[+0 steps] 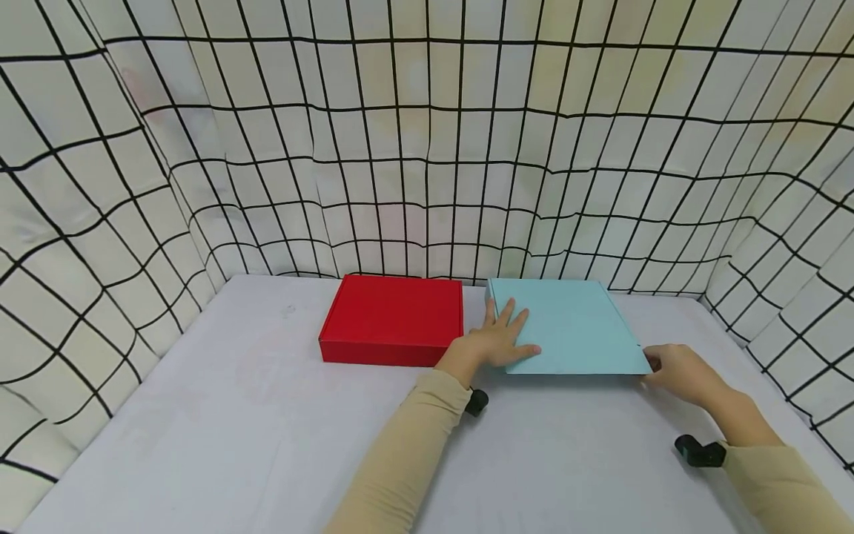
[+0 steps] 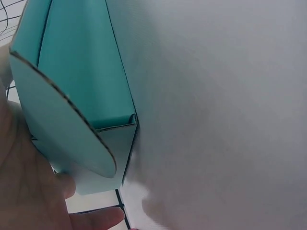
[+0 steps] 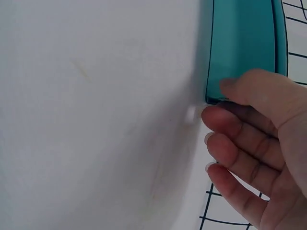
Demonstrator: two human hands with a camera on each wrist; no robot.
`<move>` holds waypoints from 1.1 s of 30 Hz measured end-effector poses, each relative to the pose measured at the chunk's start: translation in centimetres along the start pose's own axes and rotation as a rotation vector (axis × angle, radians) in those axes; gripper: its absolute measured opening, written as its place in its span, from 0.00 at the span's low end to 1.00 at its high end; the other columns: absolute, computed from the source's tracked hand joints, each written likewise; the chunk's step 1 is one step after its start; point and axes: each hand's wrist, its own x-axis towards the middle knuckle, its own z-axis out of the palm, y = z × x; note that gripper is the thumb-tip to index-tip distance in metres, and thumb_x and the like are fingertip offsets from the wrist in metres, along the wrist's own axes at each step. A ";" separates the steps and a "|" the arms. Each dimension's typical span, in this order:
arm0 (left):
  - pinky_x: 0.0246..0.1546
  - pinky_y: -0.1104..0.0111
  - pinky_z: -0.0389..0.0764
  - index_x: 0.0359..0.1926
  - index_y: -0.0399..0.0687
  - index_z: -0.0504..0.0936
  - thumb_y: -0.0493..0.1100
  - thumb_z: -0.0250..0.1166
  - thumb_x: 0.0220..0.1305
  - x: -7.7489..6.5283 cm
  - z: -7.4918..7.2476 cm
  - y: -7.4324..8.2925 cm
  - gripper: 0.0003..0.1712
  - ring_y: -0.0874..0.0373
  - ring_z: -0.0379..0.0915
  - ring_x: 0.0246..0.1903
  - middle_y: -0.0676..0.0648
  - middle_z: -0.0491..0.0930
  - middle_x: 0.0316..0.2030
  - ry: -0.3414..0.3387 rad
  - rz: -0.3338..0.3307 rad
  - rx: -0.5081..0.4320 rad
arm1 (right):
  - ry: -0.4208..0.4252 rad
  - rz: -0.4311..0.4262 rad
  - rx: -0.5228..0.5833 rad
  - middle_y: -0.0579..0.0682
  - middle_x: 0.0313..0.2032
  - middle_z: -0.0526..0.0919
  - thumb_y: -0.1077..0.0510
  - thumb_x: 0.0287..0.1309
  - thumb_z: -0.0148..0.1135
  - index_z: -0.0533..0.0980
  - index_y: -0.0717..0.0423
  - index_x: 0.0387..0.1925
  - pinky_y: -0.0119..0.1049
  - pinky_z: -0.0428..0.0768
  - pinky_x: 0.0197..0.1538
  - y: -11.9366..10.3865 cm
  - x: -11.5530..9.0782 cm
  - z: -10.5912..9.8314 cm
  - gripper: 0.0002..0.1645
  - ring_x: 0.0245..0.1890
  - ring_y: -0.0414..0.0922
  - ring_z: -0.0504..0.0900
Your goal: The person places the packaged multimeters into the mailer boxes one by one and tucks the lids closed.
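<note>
A light blue cardboard box (image 1: 574,322) sits on the white table, its lid lying over the top. My left hand (image 1: 495,343) rests on the lid's left side with its fingers spread. In the left wrist view, a rounded cardboard flap (image 2: 67,124) sticks out from the box's side beside that palm. My right hand (image 1: 682,373) is at the front right corner. Seen from the right wrist, its thumb lies against the box's front wall (image 3: 244,43) and the index finger bends around the corner, pinching it. The other fingers are loosely curled below.
Just left of the blue box lies a closed red box (image 1: 394,311). Black grid netting (image 1: 427,159) over white cloth walls in the back and sides of the table (image 1: 253,445). Small black cameras (image 1: 699,451) are worn at both wrists.
</note>
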 end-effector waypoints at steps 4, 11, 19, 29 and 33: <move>0.70 0.39 0.57 0.84 0.58 0.39 0.67 0.50 0.76 -0.2 0.1 0.1 0.48 0.44 0.15 0.78 0.50 0.27 0.82 0.017 -0.001 0.006 | 0.011 -0.029 0.003 0.50 0.31 0.84 0.67 0.53 0.71 0.79 0.67 0.38 0.44 0.77 0.33 0.2 0.0 0.2 0.11 0.30 0.46 0.77; 0.70 0.39 0.57 0.84 0.59 0.40 0.67 0.50 0.75 -0.2 0.3 0.0 0.48 0.44 0.17 0.79 0.50 0.28 0.82 0.038 0.001 0.015 | -0.080 -0.055 0.079 0.51 0.37 0.81 0.51 0.55 0.78 0.75 0.68 0.49 0.44 0.79 0.38 0.7 -0.1 -0.7 0.30 0.38 0.49 0.80; 0.72 0.37 0.47 0.84 0.60 0.41 0.68 0.51 0.75 -0.4 0.9 0.0 0.47 0.44 0.17 0.79 0.48 0.27 0.82 0.086 -0.018 -0.020 | -0.087 -0.050 0.158 0.54 0.44 0.81 0.50 0.65 0.71 0.75 0.67 0.51 0.45 0.80 0.42 1.0 -0.4 -1.4 0.25 0.43 0.50 0.81; 0.74 0.40 0.46 0.83 0.50 0.44 0.62 0.56 0.74 -1.6 1.0 1.0 0.49 0.41 0.28 0.79 0.41 0.34 0.81 0.161 -0.089 -0.076 | -0.057 -0.030 0.223 0.52 0.40 0.78 0.51 0.63 0.73 0.64 0.60 0.44 0.41 0.76 0.40 0.8 0.7 -1.5 0.27 0.41 0.48 0.81; 0.72 0.42 0.55 0.82 0.44 0.46 0.55 0.59 0.74 -2.7 0.9 1.1 0.48 0.39 0.40 0.78 0.39 0.40 0.81 0.170 -0.089 -0.151 | -0.081 -0.026 0.271 0.52 0.37 0.75 0.53 0.63 0.72 0.60 0.62 0.46 0.38 0.74 0.39 0.9 1.2 -1.4 0.30 0.39 0.48 0.79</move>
